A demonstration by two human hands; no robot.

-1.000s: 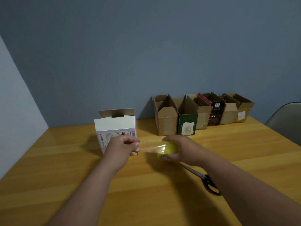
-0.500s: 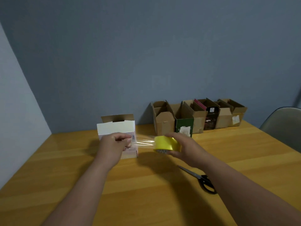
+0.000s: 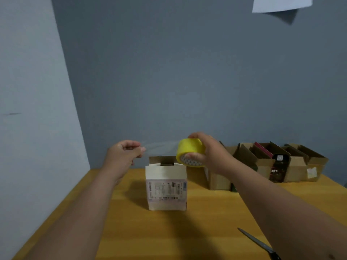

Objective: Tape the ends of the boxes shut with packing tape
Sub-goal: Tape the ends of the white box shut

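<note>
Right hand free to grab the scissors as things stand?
Probably not yet. The right hand grips the yellow tape roll, with a strip stretched to the left hand. The scissors lie uncovered on the table under the right forearm.

L hand (image 3: 123, 153) pinches tape strip (image 3: 161, 147), R hand (image 3: 208, 154) grips roll (image 3: 190, 154).

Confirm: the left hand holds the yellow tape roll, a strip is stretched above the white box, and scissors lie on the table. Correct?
Not quite. The head view shows the right hand holding the tape roll; the left hand pinches the strip's free end. The strip is above the white box, and the scissors lie on the table.
</note>
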